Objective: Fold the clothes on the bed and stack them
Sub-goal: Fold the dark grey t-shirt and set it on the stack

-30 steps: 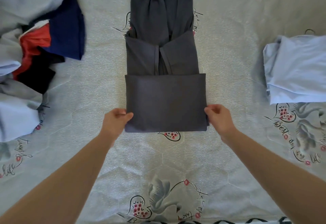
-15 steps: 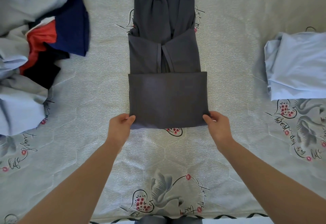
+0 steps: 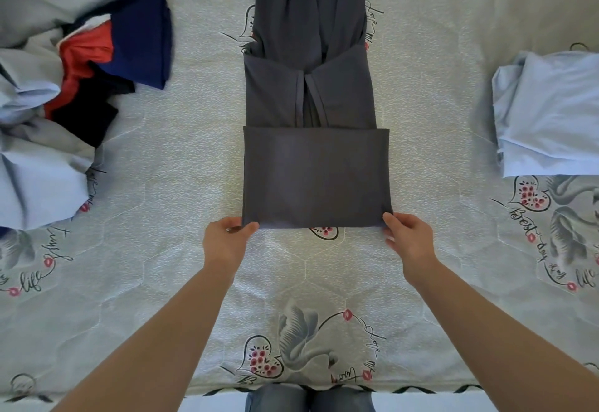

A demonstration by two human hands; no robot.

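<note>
Both arms reach out over the bed [image 3: 162, 282]; the left hand [image 3: 227, 240] pinches the near left corner of the dark grey garment [image 3: 311, 152], fingers curled on the fold, while the right hand [image 3: 410, 240] grips the near right corner. Beyond, unfolded clothes [image 3: 64, 103] lie heaped far left, and a folded light blue stack [image 3: 551, 113] sits far right.
</note>
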